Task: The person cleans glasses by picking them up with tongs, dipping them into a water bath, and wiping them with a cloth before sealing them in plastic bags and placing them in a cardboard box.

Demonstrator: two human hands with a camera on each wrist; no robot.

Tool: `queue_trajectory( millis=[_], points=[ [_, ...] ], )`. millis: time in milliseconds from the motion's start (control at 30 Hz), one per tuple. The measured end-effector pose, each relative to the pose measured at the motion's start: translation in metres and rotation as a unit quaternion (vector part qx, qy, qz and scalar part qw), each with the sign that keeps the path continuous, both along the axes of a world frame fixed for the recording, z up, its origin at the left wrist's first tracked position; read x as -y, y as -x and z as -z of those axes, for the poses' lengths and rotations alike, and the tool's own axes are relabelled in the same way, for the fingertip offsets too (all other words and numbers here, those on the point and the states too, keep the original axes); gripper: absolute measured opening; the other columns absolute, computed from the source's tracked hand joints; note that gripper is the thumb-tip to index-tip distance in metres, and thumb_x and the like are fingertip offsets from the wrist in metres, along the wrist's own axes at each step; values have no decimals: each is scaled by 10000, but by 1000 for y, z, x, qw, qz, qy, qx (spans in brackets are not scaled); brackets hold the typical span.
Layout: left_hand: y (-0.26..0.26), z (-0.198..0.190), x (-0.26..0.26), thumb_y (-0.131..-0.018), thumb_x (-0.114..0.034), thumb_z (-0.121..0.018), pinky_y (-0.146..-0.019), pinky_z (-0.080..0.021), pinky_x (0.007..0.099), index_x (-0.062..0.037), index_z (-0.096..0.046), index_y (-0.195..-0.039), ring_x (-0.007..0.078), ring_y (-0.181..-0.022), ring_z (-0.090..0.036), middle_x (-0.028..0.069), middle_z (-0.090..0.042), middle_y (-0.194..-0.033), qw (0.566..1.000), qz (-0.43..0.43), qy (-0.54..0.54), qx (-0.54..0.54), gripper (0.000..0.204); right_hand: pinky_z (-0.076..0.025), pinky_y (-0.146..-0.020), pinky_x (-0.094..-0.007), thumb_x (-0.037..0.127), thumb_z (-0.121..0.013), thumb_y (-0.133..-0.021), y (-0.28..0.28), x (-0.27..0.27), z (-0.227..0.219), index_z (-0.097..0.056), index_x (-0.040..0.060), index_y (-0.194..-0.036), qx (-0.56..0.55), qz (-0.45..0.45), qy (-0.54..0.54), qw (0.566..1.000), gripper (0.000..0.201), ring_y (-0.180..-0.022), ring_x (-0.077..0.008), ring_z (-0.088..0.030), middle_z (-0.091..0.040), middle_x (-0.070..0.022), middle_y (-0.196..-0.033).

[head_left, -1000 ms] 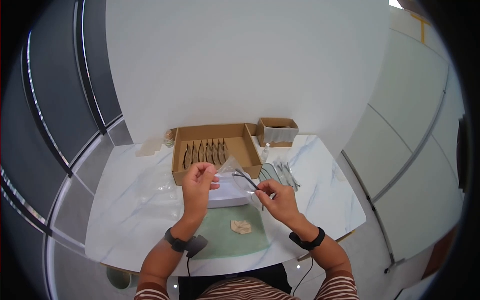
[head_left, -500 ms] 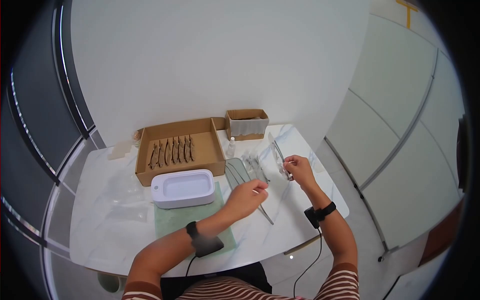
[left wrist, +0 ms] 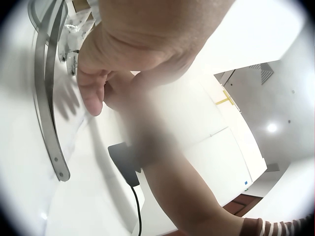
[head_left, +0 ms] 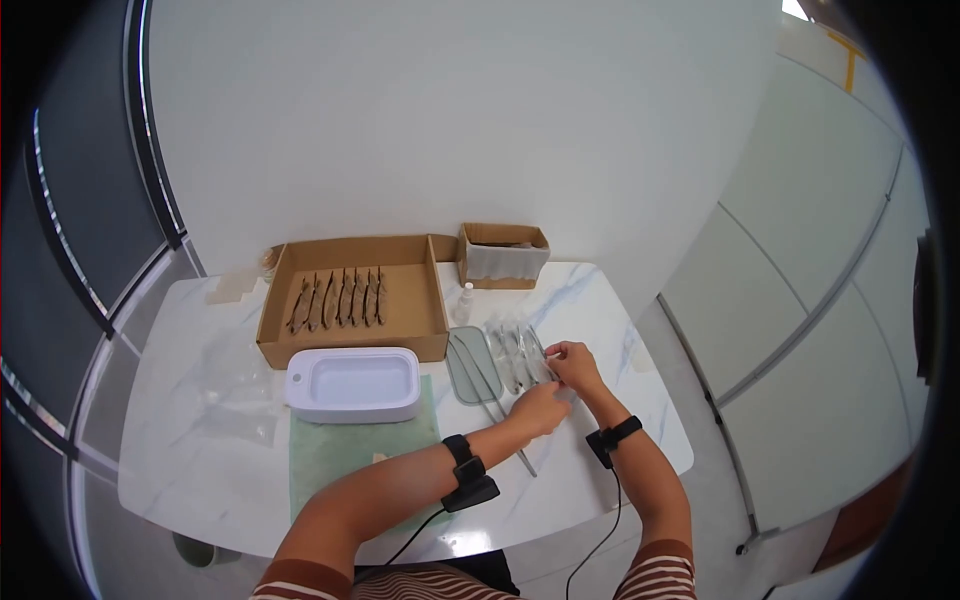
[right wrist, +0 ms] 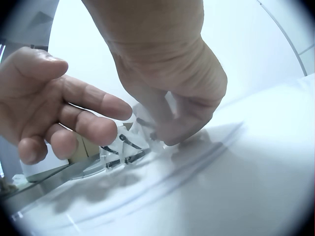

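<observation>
My right hand (head_left: 575, 367) is at the right end of a row of bagged eyeglasses (head_left: 518, 350) on the white table. Its fingers point down and pinch a clear bag with eyeglasses (right wrist: 143, 120), partly hidden behind them. Just nearer to me is my left hand (head_left: 540, 410), palm toward the right hand, fingers loosely bent and holding nothing, as the right wrist view shows. Long metal tweezers (left wrist: 45, 118) lie beside the left hand, their far ends over a grey-green tray (head_left: 466, 385).
A white basin-like device (head_left: 352, 408) stands on a green mat (head_left: 330, 450). Behind it, an open cardboard box (head_left: 415, 290) holds several slender brownish items. A smaller box (head_left: 503, 265) and a spray bottle (head_left: 465, 302) stand at the back. Clear plastic bags (head_left: 235, 400) lie at the left.
The eyeglasses in their clear bag went from above the white device to the right, then down beside the other bagged pairs. My left hand came across to the right, near the right hand.
</observation>
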State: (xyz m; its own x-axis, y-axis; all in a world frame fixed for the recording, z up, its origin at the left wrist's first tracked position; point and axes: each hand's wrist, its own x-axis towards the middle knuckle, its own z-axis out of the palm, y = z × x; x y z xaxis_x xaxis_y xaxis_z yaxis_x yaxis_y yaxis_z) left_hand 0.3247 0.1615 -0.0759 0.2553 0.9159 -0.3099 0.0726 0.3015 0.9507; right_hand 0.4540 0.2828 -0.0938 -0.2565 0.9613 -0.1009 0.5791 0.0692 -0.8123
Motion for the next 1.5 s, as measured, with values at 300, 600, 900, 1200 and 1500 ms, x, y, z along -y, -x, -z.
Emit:
queue_trajectory(
  millis=[300, 600, 900, 1200, 1500],
  points=[
    [3, 3, 11, -884, -181, -643, -620, -519, 283, 13, -516, -1431, 129, -720, -635, 71, -689, -967, 988, -4, -114, -104, 594, -581, -751, -366, 174, -697, -768, 4, 1, 6, -794, 86, -963, 141, -2, -120, 983, 235, -759, -277, -741, -749, -136, -802],
    [51, -52, 73, -918, -171, -661, -634, -494, 281, 0, -636, -1124, 119, -687, -619, 32, -655, -835, 962, -101, -251, -31, 269, -528, -455, -282, 133, -587, -918, -7, 5, -12, -744, 7, -1077, 13, 51, -92, 994, 257, -554, -133, -645, -692, -73, -734],
    [126, -82, 139, -901, -64, -714, -525, -360, 330, -29, -414, -733, 143, -584, -332, 67, -440, -616, 870, -254, -409, -101, 346, -361, -557, -258, -12, -687, -856, 51, 62, -76, -465, 49, -705, -130, 44, -280, 950, 276, -583, -87, -394, -425, 17, -609],
    [265, -82, 210, -886, -100, -757, -485, -336, 310, -40, -433, -709, 139, -532, -342, 59, -394, -556, 812, -318, -400, -282, 373, -253, -542, -243, -44, -687, -892, 141, 162, -102, -304, 116, -668, -255, -103, -304, 912, 472, -618, -44, -263, -332, 72, -629],
    [365, -76, 259, -826, -171, -802, -812, -512, 369, -58, -649, -1126, 261, -969, -602, 86, -640, -1102, 771, -158, -258, -560, 356, -289, -514, -231, -25, -717, -873, 238, 242, -120, -356, 106, -655, -384, -213, -186, 879, 442, -587, -41, -318, -399, 60, -608]
  ],
)
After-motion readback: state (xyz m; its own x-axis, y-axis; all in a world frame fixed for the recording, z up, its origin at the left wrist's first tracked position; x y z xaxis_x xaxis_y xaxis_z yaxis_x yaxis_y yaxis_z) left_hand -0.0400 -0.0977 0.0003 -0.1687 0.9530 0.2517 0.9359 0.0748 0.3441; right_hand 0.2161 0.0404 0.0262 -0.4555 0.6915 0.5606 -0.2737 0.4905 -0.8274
